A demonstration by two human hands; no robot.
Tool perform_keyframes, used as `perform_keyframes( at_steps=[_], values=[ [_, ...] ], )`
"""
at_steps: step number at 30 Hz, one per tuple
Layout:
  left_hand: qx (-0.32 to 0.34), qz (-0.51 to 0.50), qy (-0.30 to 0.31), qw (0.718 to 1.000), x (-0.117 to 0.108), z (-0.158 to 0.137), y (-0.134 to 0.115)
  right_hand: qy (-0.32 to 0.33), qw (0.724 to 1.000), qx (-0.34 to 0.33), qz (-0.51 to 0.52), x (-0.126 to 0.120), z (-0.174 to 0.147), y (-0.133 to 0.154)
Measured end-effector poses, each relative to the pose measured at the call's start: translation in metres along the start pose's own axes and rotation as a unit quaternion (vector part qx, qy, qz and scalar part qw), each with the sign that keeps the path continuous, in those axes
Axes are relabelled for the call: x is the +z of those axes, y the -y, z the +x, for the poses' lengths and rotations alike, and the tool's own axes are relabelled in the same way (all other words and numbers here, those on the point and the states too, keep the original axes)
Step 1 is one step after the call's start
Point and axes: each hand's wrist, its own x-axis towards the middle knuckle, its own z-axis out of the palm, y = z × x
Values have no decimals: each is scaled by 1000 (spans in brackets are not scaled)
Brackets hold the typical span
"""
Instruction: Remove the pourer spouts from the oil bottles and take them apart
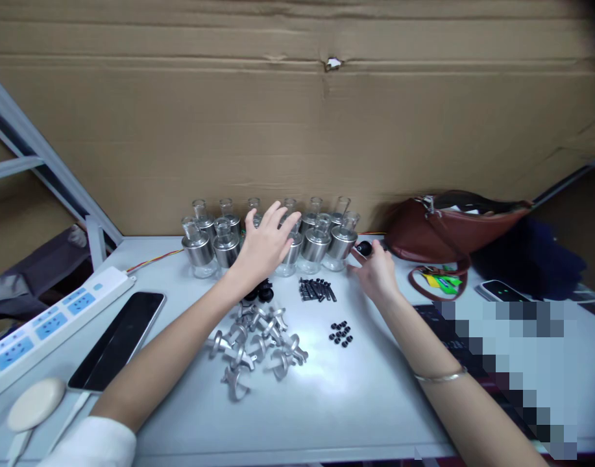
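Observation:
Two rows of small glass bottles with metal bands (316,243) stand at the back of the table. My left hand (265,246) is over the middle of these bottles, fingers spread, holding nothing; it hides part of several of them. To the right of the rows, my right hand (379,271) has its fingers closed around a black round part (364,248). Below my left hand lie more black round pieces (264,292), partly hidden by the forearm. Silver metal fittings (258,340) are heaped in front of them. Short black strips (317,290) and tiny black rings (340,333) lie in separate groups.
A brown leather bag (438,230) with its strap sits at the back right, near a small white device (504,291). On the left are a power strip (58,321), a phone (118,337) and a round white charger (37,403). Cardboard (258,130) walls the back.

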Motion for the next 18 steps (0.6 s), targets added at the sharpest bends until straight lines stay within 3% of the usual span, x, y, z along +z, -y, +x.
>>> perform_keyframes(
  at_steps=[4,6,7,9,10,12,14,18],
  values=[
    [0,-160,-93,983,-16,-16,-6,0,997,-79,5,-3,-18,9],
    [-39,-326,-106,938,-23,-35,-20,19,992,-128,6,-3,-32,15],
    [-69,-417,-74,903,-25,-47,-29,27,989,-147,3,-3,-39,18],
    [-88,-538,76,835,-28,-74,-51,37,982,-185,-3,-2,-52,21],
    [-91,-557,140,814,-29,-89,-62,50,978,-203,-8,-2,-58,21],
    [-12,-561,235,793,-28,-115,-81,104,970,-219,-20,-2,-69,21],
    [20,-593,305,745,-22,-135,-94,170,966,-192,-39,-2,-79,20],
    [-90,-693,402,592,-6,-147,-104,292,929,-166,-153,-3,-93,20]
  ],
)
